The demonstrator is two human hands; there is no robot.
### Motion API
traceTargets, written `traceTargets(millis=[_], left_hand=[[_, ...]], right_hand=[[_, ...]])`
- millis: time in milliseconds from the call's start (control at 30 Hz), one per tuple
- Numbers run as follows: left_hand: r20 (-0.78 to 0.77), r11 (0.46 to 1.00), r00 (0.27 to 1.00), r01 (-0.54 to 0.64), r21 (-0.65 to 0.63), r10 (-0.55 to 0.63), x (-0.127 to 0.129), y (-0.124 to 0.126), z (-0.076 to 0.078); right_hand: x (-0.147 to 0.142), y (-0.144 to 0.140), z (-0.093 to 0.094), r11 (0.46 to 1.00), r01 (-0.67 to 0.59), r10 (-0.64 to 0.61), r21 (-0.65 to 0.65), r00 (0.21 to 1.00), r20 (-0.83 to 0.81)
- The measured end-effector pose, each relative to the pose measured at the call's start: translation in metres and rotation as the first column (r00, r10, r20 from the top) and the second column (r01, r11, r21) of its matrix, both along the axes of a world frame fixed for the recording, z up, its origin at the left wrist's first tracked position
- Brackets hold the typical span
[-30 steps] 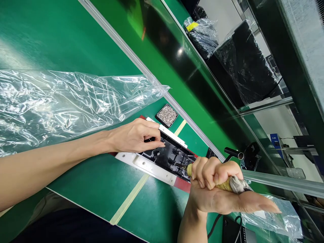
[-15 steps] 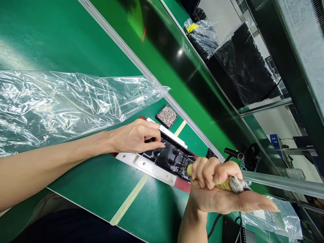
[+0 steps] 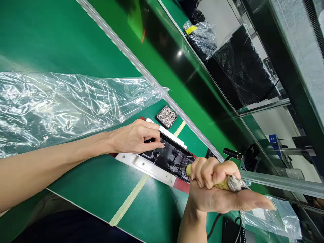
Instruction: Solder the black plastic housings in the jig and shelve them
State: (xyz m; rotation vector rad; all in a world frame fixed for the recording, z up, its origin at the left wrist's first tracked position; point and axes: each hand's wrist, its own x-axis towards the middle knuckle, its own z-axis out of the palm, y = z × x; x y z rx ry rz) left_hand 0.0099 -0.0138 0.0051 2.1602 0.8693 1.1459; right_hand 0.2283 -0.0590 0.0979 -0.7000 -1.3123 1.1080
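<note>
A long black plastic housing with posts and ribs inside lies in a white fixture with red end pieces. My left hand is over its left part, fingers curled and thumb low against the black plastic; whatever the fingers hold is hidden. In my right fist is what looks like a soldering iron, its handle wrapped in yellow tape with a whitish wrap near the rear. Its thin dark tip points left, down into the right part of the housing. My right thumb sticks out along the handle.
A small black tray of tiny metal pieces stands behind the fixture. Clear plastic sheeting covers the bench at left. A metal rail runs along the back. At right are a tube-shaped holder, a plastic bag and a black cable.
The view has shifted very slightly. Both hands keep their places, with the tool's tip still in the right part of the housing.
</note>
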Motion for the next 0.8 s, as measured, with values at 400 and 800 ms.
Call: traceTargets(millis=[400, 800], left_hand=[[-0.002, 1.0, 1.0, 0.003, -0.001, -0.003, -0.0003, -0.0002, 0.0012], [-0.005, 1.0, 1.0, -0.009, -0.013, 0.009, -0.0014, -0.0004, 0.0003]], right_hand=[[0.0023, 0.001, 0.0028, 1.0, 0.013, -0.013, -0.006, 1.0, 0.017], [0.0073, -0.0013, 0.0032, 1.0, 0.0, 0.0, -0.012, 0.999, 0.035]])
